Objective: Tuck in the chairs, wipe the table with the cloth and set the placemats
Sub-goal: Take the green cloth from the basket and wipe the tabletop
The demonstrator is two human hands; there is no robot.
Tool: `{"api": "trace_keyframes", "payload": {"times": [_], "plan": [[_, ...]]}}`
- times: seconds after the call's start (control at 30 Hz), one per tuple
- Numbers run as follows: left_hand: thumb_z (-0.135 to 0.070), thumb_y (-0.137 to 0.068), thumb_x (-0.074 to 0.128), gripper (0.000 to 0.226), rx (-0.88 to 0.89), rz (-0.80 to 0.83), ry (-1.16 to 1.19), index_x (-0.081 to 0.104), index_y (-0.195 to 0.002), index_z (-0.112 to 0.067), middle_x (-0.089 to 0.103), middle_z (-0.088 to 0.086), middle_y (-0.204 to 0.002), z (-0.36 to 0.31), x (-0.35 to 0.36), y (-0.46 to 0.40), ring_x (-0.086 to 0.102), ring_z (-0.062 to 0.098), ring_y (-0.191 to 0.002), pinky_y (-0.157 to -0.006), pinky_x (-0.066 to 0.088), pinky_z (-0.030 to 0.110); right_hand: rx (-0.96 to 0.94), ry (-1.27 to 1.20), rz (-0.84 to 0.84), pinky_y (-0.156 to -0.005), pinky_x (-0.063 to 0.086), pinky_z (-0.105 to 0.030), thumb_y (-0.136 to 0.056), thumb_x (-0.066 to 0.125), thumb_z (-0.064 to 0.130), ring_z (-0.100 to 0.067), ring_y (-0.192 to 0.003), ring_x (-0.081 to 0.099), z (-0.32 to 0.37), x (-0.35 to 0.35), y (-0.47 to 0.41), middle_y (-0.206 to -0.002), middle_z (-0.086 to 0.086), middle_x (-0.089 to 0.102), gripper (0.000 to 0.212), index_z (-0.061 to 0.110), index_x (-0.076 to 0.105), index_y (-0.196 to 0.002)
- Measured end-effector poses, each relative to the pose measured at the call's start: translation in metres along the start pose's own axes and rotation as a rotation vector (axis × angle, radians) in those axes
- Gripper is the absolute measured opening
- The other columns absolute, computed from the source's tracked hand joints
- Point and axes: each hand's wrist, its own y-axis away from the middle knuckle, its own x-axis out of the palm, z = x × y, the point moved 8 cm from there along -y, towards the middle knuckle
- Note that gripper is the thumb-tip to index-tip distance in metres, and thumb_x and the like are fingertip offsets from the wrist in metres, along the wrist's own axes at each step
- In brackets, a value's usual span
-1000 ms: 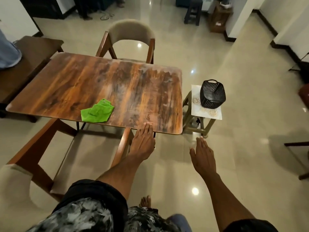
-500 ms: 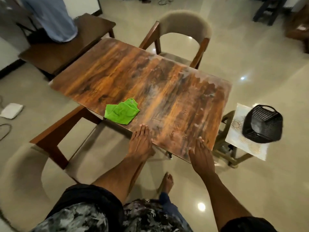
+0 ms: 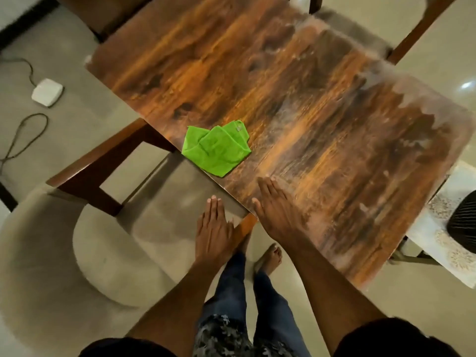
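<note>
A crumpled green cloth (image 3: 217, 148) lies on the wooden table (image 3: 309, 104) by its near edge. My right hand (image 3: 279, 210) is flat, fingers straight, over the table's near edge, a short way right of the cloth. My left hand (image 3: 213, 233) is also flat with straight fingers, held over the seat and wooden arm of the near chair (image 3: 85, 173), which stands pulled out with its padded back at lower left. A second chair (image 3: 412, 34) shows at the table's far side. White placemats (image 3: 438, 243) lie on a stool at the right.
A black basket (image 3: 463, 222) stands on the placemats at the right edge. A bench (image 3: 108, 11) is at the far left of the table. A white adapter (image 3: 47, 92) and a dark cable (image 3: 23, 135) lie on the tiled floor at the left. My bare feet (image 3: 269, 256) stand below the table edge.
I have stepped closer and leaned over the table. My right hand moved left onto the near edge toward the cloth; my left hand came off the table edge to above the chair.
</note>
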Motion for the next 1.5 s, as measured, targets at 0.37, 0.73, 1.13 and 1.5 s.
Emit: {"api": "trace_keyframes", "payload": {"times": [0.37,0.73,1.13,1.5], "plan": [[-0.039,-0.109,0.014,0.069,-0.141,0.07,0.097,0.025,-0.168,-0.005,0.027,0.018,-0.174,-0.002,0.073,-0.035,0.025,0.029,-0.163,-0.128,0.03,0.041,-0.094,0.019,-0.272,-0.13,0.017,-0.053,-0.11,0.036,0.053,-0.034,-0.165,0.007,0.089,0.052,-0.182,-0.178,-0.014,0.009,0.067,0.022,0.025,-0.168],[-0.024,-0.114,0.035,0.052,-0.337,-0.664,0.573,0.039,-0.162,-0.006,0.044,0.014,-0.167,0.083,-0.015,-0.074,0.039,0.02,-0.156,-0.128,0.033,0.045,0.207,0.152,-0.369,-0.126,0.009,-0.064,-0.108,0.03,0.057,-0.046,-0.162,0.006,0.114,0.068,-0.225,-0.175,-0.026,0.007,0.071,0.015,0.026,-0.165],[-0.015,-0.113,0.042,0.051,0.226,-0.579,0.397,0.039,-0.163,-0.005,0.037,0.012,-0.171,0.009,-0.067,-0.196,0.031,0.022,-0.161,-0.129,0.027,0.054,0.301,0.105,-0.345,-0.132,0.007,-0.051,-0.11,0.029,0.058,-0.026,-0.165,-0.009,0.03,0.072,-0.131,-0.178,-0.008,-0.008,0.082,0.011,-0.002,-0.17],[-0.021,-0.112,0.037,0.053,0.28,-0.563,0.343,0.038,-0.164,-0.009,0.036,0.009,-0.172,-0.008,-0.063,-0.232,0.032,0.021,-0.161,-0.127,0.017,0.027,0.573,0.157,-0.617,-0.131,0.01,-0.051,-0.107,0.017,0.056,-0.028,-0.165,0.011,-0.112,-0.045,-0.26,-0.177,-0.013,0.015,0.077,0.009,0.018,-0.169]]}}
